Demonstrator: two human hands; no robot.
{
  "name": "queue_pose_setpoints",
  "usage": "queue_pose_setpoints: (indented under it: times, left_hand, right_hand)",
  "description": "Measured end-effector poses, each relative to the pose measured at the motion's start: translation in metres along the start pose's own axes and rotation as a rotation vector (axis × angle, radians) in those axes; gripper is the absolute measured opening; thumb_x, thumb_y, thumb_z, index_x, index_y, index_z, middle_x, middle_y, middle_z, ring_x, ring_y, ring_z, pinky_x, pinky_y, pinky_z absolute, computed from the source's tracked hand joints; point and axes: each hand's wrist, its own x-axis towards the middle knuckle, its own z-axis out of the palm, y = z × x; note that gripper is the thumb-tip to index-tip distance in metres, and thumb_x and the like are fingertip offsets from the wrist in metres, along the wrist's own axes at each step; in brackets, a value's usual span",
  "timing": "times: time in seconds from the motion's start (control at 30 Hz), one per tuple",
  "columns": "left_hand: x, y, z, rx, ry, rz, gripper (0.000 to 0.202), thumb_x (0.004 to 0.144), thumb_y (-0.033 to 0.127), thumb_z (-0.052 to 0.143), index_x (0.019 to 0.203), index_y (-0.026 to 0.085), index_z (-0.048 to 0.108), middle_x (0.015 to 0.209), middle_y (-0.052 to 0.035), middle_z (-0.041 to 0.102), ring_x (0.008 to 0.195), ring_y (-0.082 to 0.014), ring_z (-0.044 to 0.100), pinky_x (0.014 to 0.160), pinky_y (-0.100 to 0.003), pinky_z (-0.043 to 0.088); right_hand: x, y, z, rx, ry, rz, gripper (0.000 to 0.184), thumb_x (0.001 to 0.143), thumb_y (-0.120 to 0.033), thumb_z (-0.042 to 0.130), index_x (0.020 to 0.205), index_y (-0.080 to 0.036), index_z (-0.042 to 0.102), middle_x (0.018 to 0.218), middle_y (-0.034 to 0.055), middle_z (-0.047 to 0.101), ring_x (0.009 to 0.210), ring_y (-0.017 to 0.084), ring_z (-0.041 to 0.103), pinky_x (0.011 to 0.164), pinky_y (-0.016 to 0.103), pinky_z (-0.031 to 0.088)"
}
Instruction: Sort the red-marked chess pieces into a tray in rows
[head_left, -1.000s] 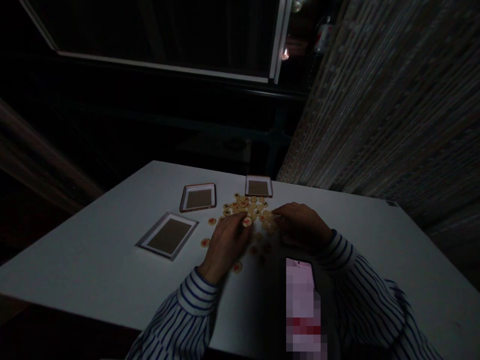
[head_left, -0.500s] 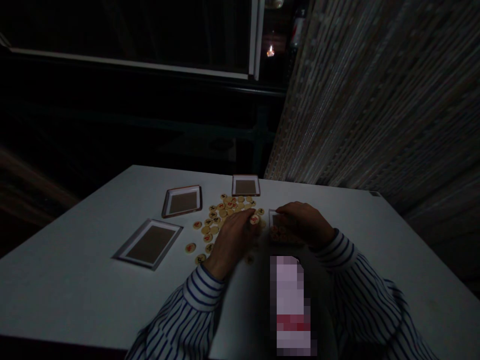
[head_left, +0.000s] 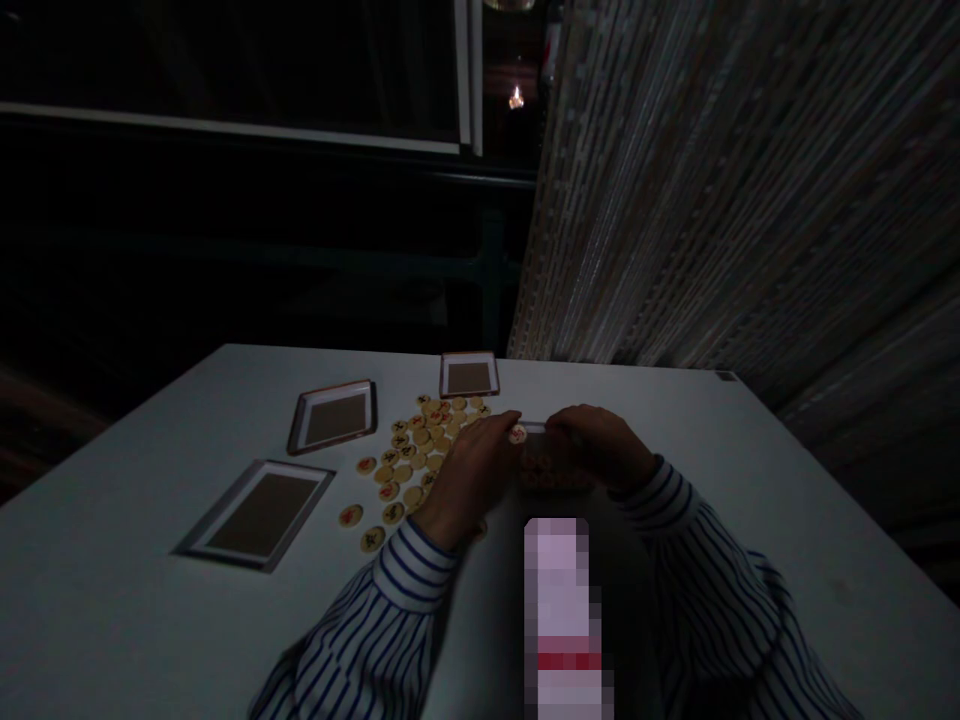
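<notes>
It's so dim that I can barely see into the tray (head_left: 534,427) under the fingers; some discs sit in it, too dark to count, and the hands cover part of its sides. The left hand (head_left: 476,465) pinches one disc (head_left: 517,434) at its fingertips, red mark showing, near the tray's far left corner. The right hand (head_left: 606,445) is curled over the tray's right side; shadow hides its fingertips, so I can't tell whether they grip anything. Over twenty loose discs (head_left: 421,436) spread left of the left fingers, some partly covered by that hand. I count four trays: a second tray (head_left: 260,515) and third tray (head_left: 334,418) farther left, a fourth tray (head_left: 469,377) beyond the fingertips. One phone (head_left: 562,590), blurred into blocks and cut off below, shows nearer than the fingers.
</notes>
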Motion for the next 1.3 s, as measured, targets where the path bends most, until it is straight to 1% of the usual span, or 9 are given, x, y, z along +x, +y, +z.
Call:
queue_pose_setpoints:
  times: [0.2,0.33,0.43,0.6,0.77,0.87,1.0,1.13,1.3]
  left_hand:
    - [0.015,-0.001,0.006,-0.014,-0.032,0.046,0.037,0.082,0.021,0.053,0.119,0.017,0.047,0.112,-0.0087,0.061,0.103,-0.0186,0.057,0.089,-0.035,0.047]
    - [0.025,0.002,0.009,-0.043,-0.066,0.051,0.038,0.082,0.021,0.052,0.12,0.017,0.046,0.111,-0.0085,0.061,0.102,-0.0185,0.057,0.089,-0.034,0.047]
    - [0.032,0.003,0.014,-0.082,-0.083,0.054,0.039,0.083,0.022,0.052,0.121,0.018,0.046,0.11,-0.008,0.061,0.101,-0.0181,0.058,0.087,-0.034,0.048]
    - [0.039,0.006,0.021,-0.137,-0.14,0.06,0.041,0.083,0.02,0.051,0.123,0.016,0.043,0.11,-0.0088,0.06,0.101,-0.0182,0.057,0.087,-0.033,0.048]
    - [0.042,0.006,0.027,-0.199,-0.174,0.043,0.038,0.084,0.02,0.048,0.122,0.017,0.044,0.111,-0.0088,0.06,0.1,-0.0176,0.058,0.086,-0.033,0.049]
    - [0.043,0.006,0.032,-0.231,-0.193,0.027,0.038,0.084,0.02,0.048,0.122,0.017,0.044,0.114,-0.0082,0.059,0.103,-0.0175,0.057,0.087,-0.033,0.048]
    - [0.041,0.002,0.036,-0.252,-0.193,0.009,0.038,0.084,0.021,0.048,0.121,0.019,0.045,0.114,-0.0072,0.059,0.102,-0.0173,0.057,0.087,-0.033,0.048]
    - [0.038,-0.007,0.037,-0.284,-0.173,0.02,0.041,0.08,0.019,0.053,0.121,0.018,0.045,0.112,-0.0075,0.06,0.099,-0.0168,0.058,0.085,-0.032,0.048]
    - [0.041,-0.009,0.035,-0.378,-0.188,-0.128,0.03,0.081,0.026,0.052,0.11,0.018,0.055,0.1,-0.0059,0.066,0.089,-0.017,0.062,0.077,-0.031,0.05]
  right_hand:
    - [-0.001,0.009,0.004,0.26,0.105,0.063,0.012,0.082,-0.02,0.051,0.084,-0.017,0.062,0.078,0.0044,0.067,0.07,0.014,0.061,0.065,0.024,0.043]
    - [0.0,0.016,0.009,0.399,0.194,0.121,0.012,0.081,-0.026,0.052,0.083,-0.017,0.061,0.073,0.0024,0.067,0.064,0.012,0.06,0.061,0.023,0.044]
    - [0.0,0.024,0.012,0.471,0.2,0.146,0.015,0.081,-0.03,0.053,0.084,-0.018,0.061,0.074,0.0019,0.067,0.064,0.012,0.059,0.059,0.022,0.044]
    - [-0.002,0.037,0.013,0.502,0.184,0.16,0.014,0.081,-0.03,0.054,0.083,-0.018,0.061,0.074,0.0015,0.067,0.064,0.011,0.059,0.058,0.022,0.044]
    - [-0.003,0.044,0.016,0.548,0.181,0.09,0.017,0.083,-0.031,0.051,0.083,-0.018,0.061,0.074,0.0022,0.066,0.065,0.011,0.059,0.06,0.022,0.044]
    - [-0.002,0.046,0.018,0.571,0.165,0.087,0.016,0.083,-0.03,0.051,0.084,-0.017,0.061,0.073,0.0019,0.066,0.065,0.011,0.058,0.06,0.023,0.044]
    - [-0.002,0.045,0.02,0.595,0.145,0.127,0.013,0.081,-0.029,0.054,0.083,-0.018,0.061,0.072,0.0014,0.066,0.064,0.012,0.058,0.058,0.023,0.044]
    - [-0.002,0.046,0.022,0.609,0.178,0.137,0.015,0.08,-0.031,0.056,0.083,-0.017,0.061,0.074,0.0016,0.066,0.064,0.012,0.058,0.058,0.023,0.044]
    - [-0.002,0.047,0.025,0.613,0.183,0.147,0.015,0.081,-0.031,0.055,0.087,-0.018,0.06,0.076,0.0022,0.067,0.067,0.012,0.06,0.059,0.024,0.045]
